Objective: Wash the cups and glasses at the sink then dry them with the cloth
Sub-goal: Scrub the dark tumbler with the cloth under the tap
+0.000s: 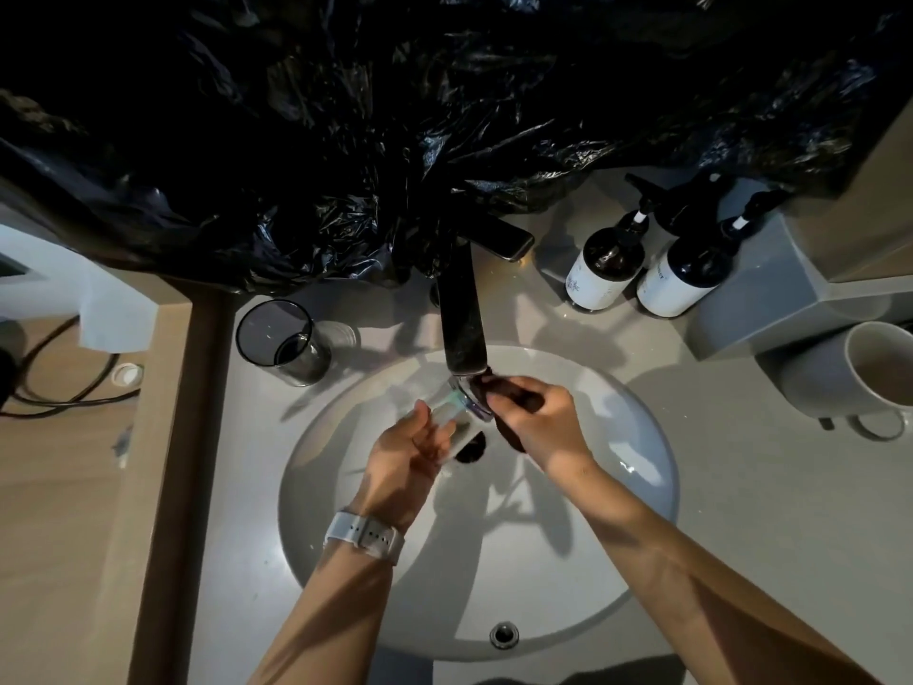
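Over the round white sink [642,462] my left hand [407,452] holds a clear glass [459,405] on its side, its mouth turned to the right. My right hand [538,420] grips a dark cloth [504,388] pressed against the rim of the glass, right under the tip of the dark tap [462,313]. A dark tinted glass [281,341] stands upright on the counter left of the tap. A white mug [850,373] lies on its side at the right edge.
Two dark pump bottles [605,262] [684,269] with white labels stand behind the sink on the right, beside a grey box [770,284]. Black plastic sheeting [395,116] covers the wall above. A wooden ledge with cables [59,388] lies to the left.
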Motion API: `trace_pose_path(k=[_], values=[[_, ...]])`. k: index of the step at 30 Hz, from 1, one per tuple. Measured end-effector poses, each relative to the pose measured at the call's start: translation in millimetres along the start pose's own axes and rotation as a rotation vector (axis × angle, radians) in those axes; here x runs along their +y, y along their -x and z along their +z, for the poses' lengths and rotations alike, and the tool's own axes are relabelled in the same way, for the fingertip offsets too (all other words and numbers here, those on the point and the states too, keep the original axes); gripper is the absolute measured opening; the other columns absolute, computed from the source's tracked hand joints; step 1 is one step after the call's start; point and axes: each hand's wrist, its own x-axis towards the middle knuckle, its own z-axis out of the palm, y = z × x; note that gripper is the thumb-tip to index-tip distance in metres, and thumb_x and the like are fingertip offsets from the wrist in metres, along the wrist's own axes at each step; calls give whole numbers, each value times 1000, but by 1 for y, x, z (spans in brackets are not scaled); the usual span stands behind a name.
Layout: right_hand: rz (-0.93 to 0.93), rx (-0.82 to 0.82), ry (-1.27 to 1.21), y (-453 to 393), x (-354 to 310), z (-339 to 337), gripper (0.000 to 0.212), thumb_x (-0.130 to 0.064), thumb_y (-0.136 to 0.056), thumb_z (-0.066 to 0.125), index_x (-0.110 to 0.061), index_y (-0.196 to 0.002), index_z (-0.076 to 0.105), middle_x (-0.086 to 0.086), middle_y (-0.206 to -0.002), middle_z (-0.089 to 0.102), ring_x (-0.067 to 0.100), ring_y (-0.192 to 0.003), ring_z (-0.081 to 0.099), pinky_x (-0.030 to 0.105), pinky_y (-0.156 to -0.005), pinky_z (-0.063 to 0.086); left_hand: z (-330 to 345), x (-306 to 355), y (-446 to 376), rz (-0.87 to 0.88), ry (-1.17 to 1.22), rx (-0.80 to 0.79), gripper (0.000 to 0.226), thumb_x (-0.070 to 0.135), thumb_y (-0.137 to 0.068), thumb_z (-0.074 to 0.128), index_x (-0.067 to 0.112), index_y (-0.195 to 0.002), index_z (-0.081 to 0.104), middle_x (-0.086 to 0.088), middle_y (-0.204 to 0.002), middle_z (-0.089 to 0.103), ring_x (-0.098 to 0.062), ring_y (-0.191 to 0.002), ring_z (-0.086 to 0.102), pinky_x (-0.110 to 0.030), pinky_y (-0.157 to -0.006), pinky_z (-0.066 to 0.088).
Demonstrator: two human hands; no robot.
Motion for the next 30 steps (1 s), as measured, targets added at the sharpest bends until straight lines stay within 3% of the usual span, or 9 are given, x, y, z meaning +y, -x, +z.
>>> trace_pose_path(k=[4,7,10,14,18,20,24,27,30], values=[[-63,-73,-19,13,-8,11,17,-3,-84,70,-10,-98,77,-3,-78,75,8,-61,66,14,-56,49,-5,-4,-5,-8,-56,4,22,14,-103,43,7,-85,53,-1,-61,55,-11,-50,57,-27,-62,56],[-132,-35,32,-7,-15,15,9,-7,-84,72,-12,-90,77,11,-82,76,21,-73,70,20,-71,53,2,-14,-2,-8,-64,11,26,10,-102,45,6,-80,57,-4,-66,48,-15,-60,52,-35,-69,61],[-22,10,-3,-10,-4,7,6,-5,-84,71,-8,-83,76,0,-72,74,8,-68,68,20,-71,51,6,-11,0,15,-45,50,31,9,-102,44,6,-77,61,-4,-59,55,-14,-53,55,-31,-64,61],[105,16,-32,10,4,7,16,-8,-84,71,-23,-78,73,-15,-51,62,-1,-46,54,14,-53,42,3,-1,1,69,-127,51,27,12,-102,46,9,-77,56,-2,-61,55,-14,-59,57,-28,-70,59],[3,49,-103,-4,-14,4,11,-2,-85,68,-11,-85,74,-14,-60,68,-1,-60,62,13,-66,48,13,-3,9,97,-164,-23,29,8,-102,45,9,-74,52,0,-62,58,-15,-65,62,-26,-68,60],[9,56,-88,-11,-16,-1,9,1,-86,66,-6,-86,72,-14,-55,65,-2,-56,60,12,-62,46,16,-4,13,108,-147,-46,27,9,-102,45,8,-77,57,-1,-67,63,-20,-76,66,-25,-70,60],[44,53,-21,16,-6,-3,12,-5,-85,69,-16,-84,74,-7,-56,63,8,-53,55,12,-53,42,15,3,16,156,-123,-11,30,7,-102,43,8,-81,63,-1,-67,71,-16,-68,70,-21,-58,56],[-19,26,-45,17,-15,4,13,-5,-84,70,-16,-90,76,-10,-65,68,0,-57,60,12,-61,46,12,-2,12,145,-152,-7,26,7,-102,44,7,-81,59,-1,-69,71,-17,-71,69,-22,-62,57],[7,37,-106,-2,-20,2,10,-2,-85,69,-11,-83,73,-6,-65,69,1,-61,63,13,-65,48,11,-8,12,139,-179,-16,17,8,-101,47,-2,-98,60,-11,-91,73,-23,-83,71,-24,-68,58]])
